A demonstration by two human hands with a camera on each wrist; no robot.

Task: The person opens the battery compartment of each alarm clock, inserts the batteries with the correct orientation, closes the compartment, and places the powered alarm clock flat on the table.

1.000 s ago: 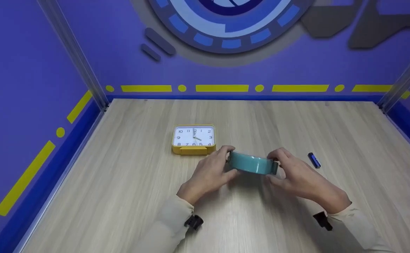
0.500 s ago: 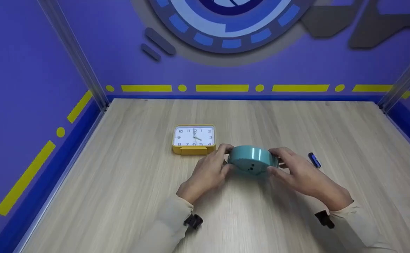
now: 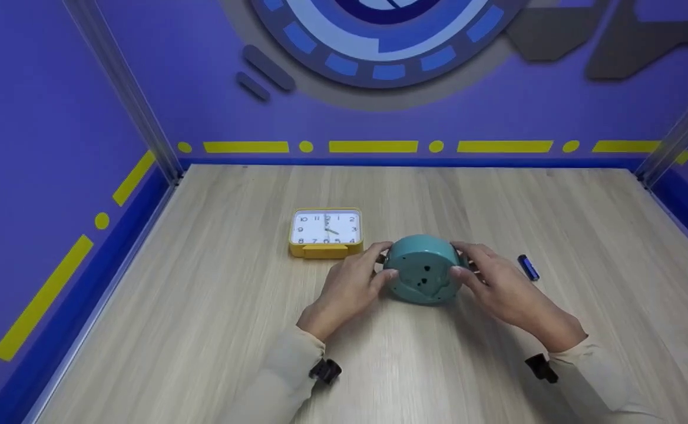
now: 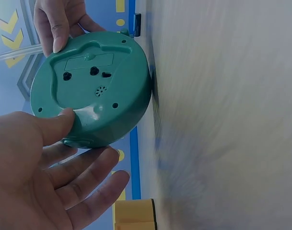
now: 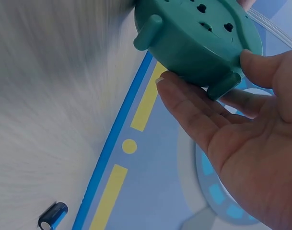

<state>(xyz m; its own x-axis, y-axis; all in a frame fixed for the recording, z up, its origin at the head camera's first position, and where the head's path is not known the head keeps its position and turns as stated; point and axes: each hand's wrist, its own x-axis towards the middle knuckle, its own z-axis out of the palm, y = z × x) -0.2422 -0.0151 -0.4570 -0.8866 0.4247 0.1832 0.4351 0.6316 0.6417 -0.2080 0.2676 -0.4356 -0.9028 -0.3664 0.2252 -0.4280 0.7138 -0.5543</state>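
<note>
A round green alarm clock [image 3: 423,274] is held between both hands, its back turned toward me. In the left wrist view the clock's back [image 4: 90,91] shows knobs, a slot, speaker holes and a battery cover outline. My left hand [image 3: 350,282] grips its left side, thumb on the back and fingers round the rim. My right hand [image 3: 500,288] grips the right side the same way; in the right wrist view short feet [image 5: 149,32] stick out from the rim. The clock's face is hidden.
A yellow rectangular clock [image 3: 326,232] lies face up beyond my left hand. To the right of my right hand lies a small blue battery [image 3: 528,267]. Blue panels [image 3: 379,129] wall in the wooden table [image 3: 232,206] at the back and sides.
Both hands have tilted the green clock, so its back has swung from facing down to facing me. The yellow clock and the battery have stayed in place.
</note>
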